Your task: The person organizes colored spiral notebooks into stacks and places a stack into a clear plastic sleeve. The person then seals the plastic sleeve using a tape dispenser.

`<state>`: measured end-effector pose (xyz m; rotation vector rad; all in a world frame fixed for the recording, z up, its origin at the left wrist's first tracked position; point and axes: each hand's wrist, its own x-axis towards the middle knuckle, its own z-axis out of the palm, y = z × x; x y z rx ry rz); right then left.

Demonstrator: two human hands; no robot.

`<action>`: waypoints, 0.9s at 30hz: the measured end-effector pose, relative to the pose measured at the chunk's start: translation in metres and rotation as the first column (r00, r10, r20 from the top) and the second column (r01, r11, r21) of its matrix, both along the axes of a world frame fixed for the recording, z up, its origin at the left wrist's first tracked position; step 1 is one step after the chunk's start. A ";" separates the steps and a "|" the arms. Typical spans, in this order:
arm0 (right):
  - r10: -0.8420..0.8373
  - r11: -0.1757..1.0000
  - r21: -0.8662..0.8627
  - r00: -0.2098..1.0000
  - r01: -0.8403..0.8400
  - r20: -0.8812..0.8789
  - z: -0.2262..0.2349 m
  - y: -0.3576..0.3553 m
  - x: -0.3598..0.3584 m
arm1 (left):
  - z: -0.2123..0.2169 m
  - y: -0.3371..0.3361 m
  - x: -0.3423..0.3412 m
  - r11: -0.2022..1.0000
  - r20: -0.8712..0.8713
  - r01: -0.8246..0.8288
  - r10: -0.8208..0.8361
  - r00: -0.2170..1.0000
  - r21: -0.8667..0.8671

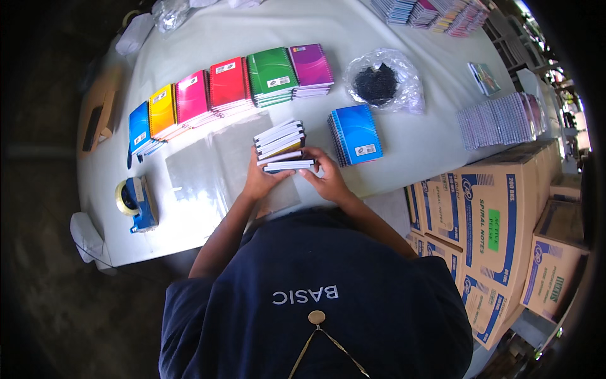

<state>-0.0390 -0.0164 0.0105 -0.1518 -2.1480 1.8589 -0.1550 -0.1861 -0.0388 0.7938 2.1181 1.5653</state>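
Note:
Between my two hands, near the table's front edge, stands a small stack of spiral notebooks (281, 140) with their white page edges turned up. My left hand (260, 179) grips its left side, the thumb along the nearest notebook. Around the right side curl the fingers of my right hand (327, 178), its thumb also at the nearest notebook. A clear plastic sheet or bag (202, 167) lies flat beside my left hand. To the right of my right hand sits a stack of blue-covered spiral notebooks (357, 134).
Beyond my hands runs a row of notebook stacks (230, 82) in several colours. A blue tape dispenser (144, 205) stands at left, a plastic bag with black coils (377, 83) at right. More notebooks (495, 120) lie far right, above cardboard boxes (486, 221) beside the table.

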 end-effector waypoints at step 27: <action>-0.119 0.992 0.024 0.990 0.121 -0.081 -0.004 -0.009 -0.001 | 0.043 0.003 0.013 0.990 0.124 -0.003 -0.014 0.992 0.142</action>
